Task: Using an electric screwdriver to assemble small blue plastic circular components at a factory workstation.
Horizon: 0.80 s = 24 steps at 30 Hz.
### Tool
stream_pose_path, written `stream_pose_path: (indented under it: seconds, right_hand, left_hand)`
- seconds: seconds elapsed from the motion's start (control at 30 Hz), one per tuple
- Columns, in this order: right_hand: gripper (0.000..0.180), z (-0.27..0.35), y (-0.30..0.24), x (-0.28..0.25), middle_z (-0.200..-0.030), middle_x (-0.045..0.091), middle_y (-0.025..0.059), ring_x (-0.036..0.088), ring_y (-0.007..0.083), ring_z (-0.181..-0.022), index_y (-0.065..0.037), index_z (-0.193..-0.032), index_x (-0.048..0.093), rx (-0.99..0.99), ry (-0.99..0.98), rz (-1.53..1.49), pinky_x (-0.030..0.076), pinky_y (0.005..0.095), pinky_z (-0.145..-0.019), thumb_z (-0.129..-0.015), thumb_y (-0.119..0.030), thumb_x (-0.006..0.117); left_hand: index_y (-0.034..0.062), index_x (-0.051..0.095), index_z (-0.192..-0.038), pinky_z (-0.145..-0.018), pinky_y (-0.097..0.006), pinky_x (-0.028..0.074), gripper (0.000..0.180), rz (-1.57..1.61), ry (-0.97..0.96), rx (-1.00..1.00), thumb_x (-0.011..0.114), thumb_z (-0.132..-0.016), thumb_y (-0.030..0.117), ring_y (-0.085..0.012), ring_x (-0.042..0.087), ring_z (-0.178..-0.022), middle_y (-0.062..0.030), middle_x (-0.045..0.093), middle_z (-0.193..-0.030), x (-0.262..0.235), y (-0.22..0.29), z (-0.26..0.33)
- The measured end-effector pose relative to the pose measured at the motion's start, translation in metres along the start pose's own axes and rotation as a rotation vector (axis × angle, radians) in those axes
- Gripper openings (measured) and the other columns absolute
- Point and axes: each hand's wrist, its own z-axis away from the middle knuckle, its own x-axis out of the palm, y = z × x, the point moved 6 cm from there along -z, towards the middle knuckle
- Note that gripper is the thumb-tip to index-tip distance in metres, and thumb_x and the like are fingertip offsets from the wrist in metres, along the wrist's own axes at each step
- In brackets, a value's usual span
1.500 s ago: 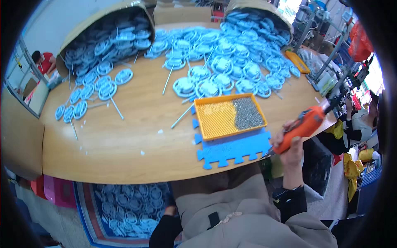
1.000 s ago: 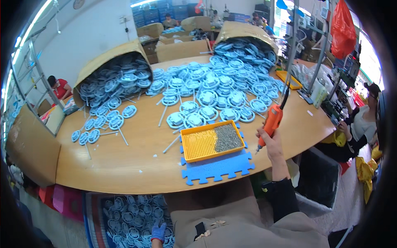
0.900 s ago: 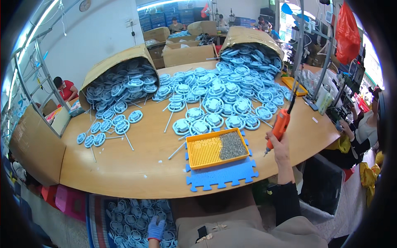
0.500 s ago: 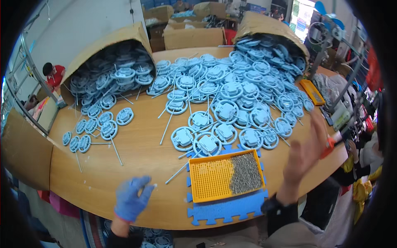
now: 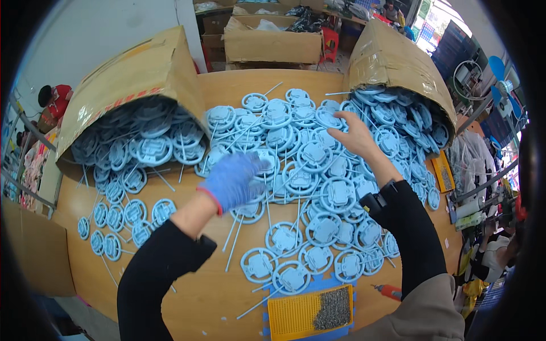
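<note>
Light-blue plastic parts (image 5: 338, 193), shaped like small steering wheels with thin stems, lie in a wide heap over the table. My left hand (image 5: 236, 179), in a blue glove, is over the left side of the heap, its fingers stretched toward the right and slightly blurred. At the heap's far middle is my bare right hand (image 5: 361, 136), thumb and fingers apart, fingertips at one of the parts (image 5: 329, 117). I cannot tell whether it touches that part. Nothing shows in either hand.
Two tipped cardboard boxes (image 5: 128, 74) (image 5: 401, 59) spill more parts from left and right. Nearest me, a yellow basket (image 5: 290, 315) with small metal pieces (image 5: 333, 310) rests on a blue foam mat (image 5: 327, 282). Beside it lies a red-handled tool (image 5: 389, 291). A yellow tray (image 5: 443, 172) stands at right.
Both hands have moved from near the table's front edge out over the heap. The view has shifted, so the basket appears lower. The red tool now lies apart from my right hand.
</note>
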Motion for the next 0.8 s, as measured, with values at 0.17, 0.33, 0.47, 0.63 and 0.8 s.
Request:
stream_pose_path:
  seconds: [0.17,0.33,0.47,0.63,0.8]
  right_hand:
    - [0.051,-0.073,0.025,0.072,-0.119,0.06,0.0188,0.055,0.0333,-0.113,-0.001,-0.117,0.06,-0.082,-0.079,0.013,0.044,0.0395,-0.096,-0.08,-0.034,0.071]
    - [0.062,-0.151,0.105,0.12,-0.127,0.057,0.0195,0.05,0.0344,-0.122,-0.004,-0.123,0.059,0.188,-0.166,0.184,0.042,0.0424,-0.1,-0.08,-0.048,0.067]
    - [0.087,-0.191,0.145,0.161,-0.138,0.046,0.0265,0.042,0.0382,-0.131,-0.005,-0.137,0.049,0.092,-0.212,0.255,0.035,0.0436,-0.108,-0.076,-0.065,0.063]
    - [0.103,-0.208,0.161,0.213,-0.146,0.036,0.0273,0.036,0.0386,-0.135,-0.004,-0.144,0.037,0.119,-0.432,0.159,0.031,0.0449,-0.111,-0.074,-0.078,0.052]
    - [0.113,-0.176,0.135,0.214,-0.148,0.033,0.0263,0.033,0.0379,-0.138,-0.005,-0.147,0.032,0.123,-0.581,0.063,0.028,0.0423,-0.112,-0.071,-0.087,0.045]
  left_hand:
    - [0.0141,0.055,-0.13,-0.099,-0.041,0.042,0.064,-0.085,0.157,-0.417,0.065,-0.081,0.053,-0.0345,0.051,-0.12,-0.0176,0.056,-0.127,0.0,-0.124,-0.095]
    - [0.0169,0.051,-0.134,-0.103,-0.055,0.034,0.081,-0.035,0.025,-0.551,0.06,-0.075,0.071,-0.0336,0.046,-0.127,-0.0151,0.05,-0.137,0.036,-0.194,-0.182]
    - [0.0219,0.045,-0.14,-0.107,-0.058,0.027,0.086,-0.185,0.017,-0.598,0.055,-0.074,0.076,-0.035,0.036,-0.135,-0.0136,0.04,-0.146,0.055,-0.218,-0.22]
    - [0.0256,0.024,-0.152,-0.113,-0.054,0.023,0.099,-0.149,-0.264,-0.532,0.049,-0.074,0.082,-0.038,0.022,-0.142,-0.0129,0.017,-0.158,0.122,-0.268,-0.262]
    - [0.0135,0.031,-0.149,-0.113,-0.043,0.028,0.092,-0.015,-0.06,-0.438,0.051,-0.08,0.072,-0.042,0.033,-0.136,-0.0245,0.024,-0.152,0.141,-0.251,-0.249]
